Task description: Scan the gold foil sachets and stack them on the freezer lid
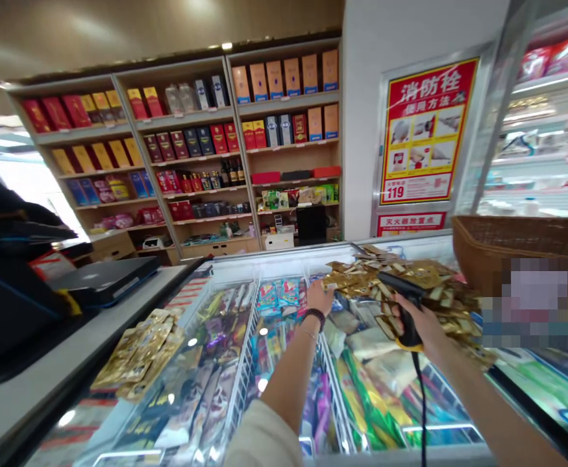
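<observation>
My right hand (424,322) is wrapped round the handle of a black and yellow barcode scanner (400,284), whose cord hangs down toward me. The scanner's head points left, over a heap of small gold foil packets (439,277) on the freezer's glass top. At the left end of this heap, my left hand (319,297), with a dark beaded bracelet at the wrist, has its fingers closed at the edge of a gold packet (335,283). Its fingertips are partly hidden. A second group of gold packets (142,350) lies flat on the glass at the left.
Under the glass, the chest freezer (245,263) holds wrapped ice creams in wire baskets. A brown wicker basket (531,237) stands at the right. The counter (167,285) with a dark device (106,279) is at left. Shelves of boxed goods (191,143) line the back wall.
</observation>
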`<state>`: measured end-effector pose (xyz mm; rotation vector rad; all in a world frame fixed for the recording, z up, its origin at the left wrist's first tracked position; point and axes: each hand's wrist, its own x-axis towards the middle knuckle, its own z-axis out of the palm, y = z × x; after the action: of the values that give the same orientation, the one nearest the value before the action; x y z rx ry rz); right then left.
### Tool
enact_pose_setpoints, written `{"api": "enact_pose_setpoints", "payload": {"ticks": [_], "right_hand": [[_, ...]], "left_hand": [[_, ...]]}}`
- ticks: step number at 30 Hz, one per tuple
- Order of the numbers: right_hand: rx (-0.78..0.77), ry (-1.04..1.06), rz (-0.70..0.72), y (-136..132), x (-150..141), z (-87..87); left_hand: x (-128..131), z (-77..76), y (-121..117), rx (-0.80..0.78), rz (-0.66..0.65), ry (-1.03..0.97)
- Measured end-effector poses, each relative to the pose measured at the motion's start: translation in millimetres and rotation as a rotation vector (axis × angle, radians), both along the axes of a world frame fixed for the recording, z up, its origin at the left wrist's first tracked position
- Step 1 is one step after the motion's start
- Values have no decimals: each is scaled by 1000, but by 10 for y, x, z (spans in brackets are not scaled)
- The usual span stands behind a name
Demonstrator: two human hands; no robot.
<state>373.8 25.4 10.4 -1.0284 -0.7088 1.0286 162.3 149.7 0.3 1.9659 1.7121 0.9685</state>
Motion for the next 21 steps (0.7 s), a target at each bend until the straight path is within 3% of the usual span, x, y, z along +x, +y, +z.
{"api": "enact_pose_setpoints", "payload": {"ticks": [5, 11, 15, 21], "right_hand": [[-22, 13, 26, 62, 29, -55], [-29, -20, 17, 107, 17, -69], [-23, -64, 1, 98, -2, -76], [-2, -298, 29, 91, -157, -96]], "left_hand": [[124, 36, 277, -78, 83, 56], [24, 62, 310, -123, 45, 135], [-246, 5, 182, -43, 15, 69], [-915, -251, -97, -26, 22, -354]]}}
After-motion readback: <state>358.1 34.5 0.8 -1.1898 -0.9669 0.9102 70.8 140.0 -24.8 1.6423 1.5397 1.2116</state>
